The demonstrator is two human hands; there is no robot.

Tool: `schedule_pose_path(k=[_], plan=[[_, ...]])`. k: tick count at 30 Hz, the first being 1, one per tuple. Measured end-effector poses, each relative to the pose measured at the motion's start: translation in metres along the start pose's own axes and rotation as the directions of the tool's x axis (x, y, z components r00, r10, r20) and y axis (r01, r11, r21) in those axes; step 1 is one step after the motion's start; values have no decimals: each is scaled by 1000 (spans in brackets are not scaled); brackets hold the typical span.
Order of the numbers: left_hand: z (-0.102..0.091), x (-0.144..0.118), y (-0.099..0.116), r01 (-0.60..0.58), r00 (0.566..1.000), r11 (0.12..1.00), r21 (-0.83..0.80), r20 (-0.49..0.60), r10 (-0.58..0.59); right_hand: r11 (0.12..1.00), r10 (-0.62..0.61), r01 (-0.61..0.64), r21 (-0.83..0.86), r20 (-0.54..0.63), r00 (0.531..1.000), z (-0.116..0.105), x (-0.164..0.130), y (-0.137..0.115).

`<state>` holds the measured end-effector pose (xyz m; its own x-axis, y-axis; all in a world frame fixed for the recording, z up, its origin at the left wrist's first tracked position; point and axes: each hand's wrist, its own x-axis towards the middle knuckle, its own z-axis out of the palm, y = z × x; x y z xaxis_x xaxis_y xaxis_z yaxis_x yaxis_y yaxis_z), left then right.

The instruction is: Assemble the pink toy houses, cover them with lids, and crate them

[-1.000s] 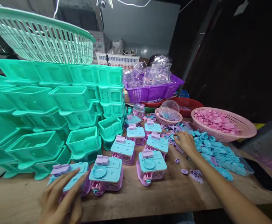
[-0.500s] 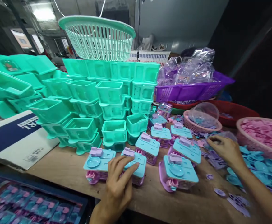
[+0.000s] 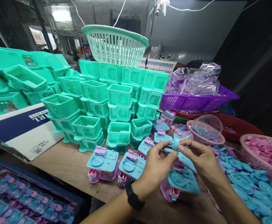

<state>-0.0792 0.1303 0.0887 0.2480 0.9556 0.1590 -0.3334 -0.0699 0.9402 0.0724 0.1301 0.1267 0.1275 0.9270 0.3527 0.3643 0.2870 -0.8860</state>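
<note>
My left hand (image 3: 158,165), with a black band on its wrist, pinches a small light-blue dish (image 3: 168,151) between thumb and fingers. Close against it, my right hand (image 3: 200,155) has its fingertips closed on a small light-blue piece (image 3: 175,143), whose exact shape is partly hidden. Below the hands stands a toy box with a blue top and round plate (image 3: 177,179), pink-purple at its base. To the left are two similar toy boxes, one with a blue plate (image 3: 97,161) and another with a blue plate (image 3: 128,165).
Stacked green bins (image 3: 119,95) rise behind, with a green basket (image 3: 117,46) above them. Loose blue parts (image 3: 254,183) and a tub of pink pieces (image 3: 245,141) lie to the right. A purple basket (image 3: 196,102) holds clear packaging. A printed carton (image 3: 44,149) lies left.
My left hand has lifted off the front toy box and moved right. My right hand has come left from the loose parts, and both now meet over the toys with blue pieces.
</note>
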Motion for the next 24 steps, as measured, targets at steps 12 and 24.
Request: schedule_pose_path(k=[12,24], plan=[[-55,-42,0,-484,847,351,801,329,418,925,359,-381,3,323,876,22,-17,-5],[-73,-52,8,-529,845,449,720,400,355,988,101,-47,-145,393,914,35,-16,-19]])
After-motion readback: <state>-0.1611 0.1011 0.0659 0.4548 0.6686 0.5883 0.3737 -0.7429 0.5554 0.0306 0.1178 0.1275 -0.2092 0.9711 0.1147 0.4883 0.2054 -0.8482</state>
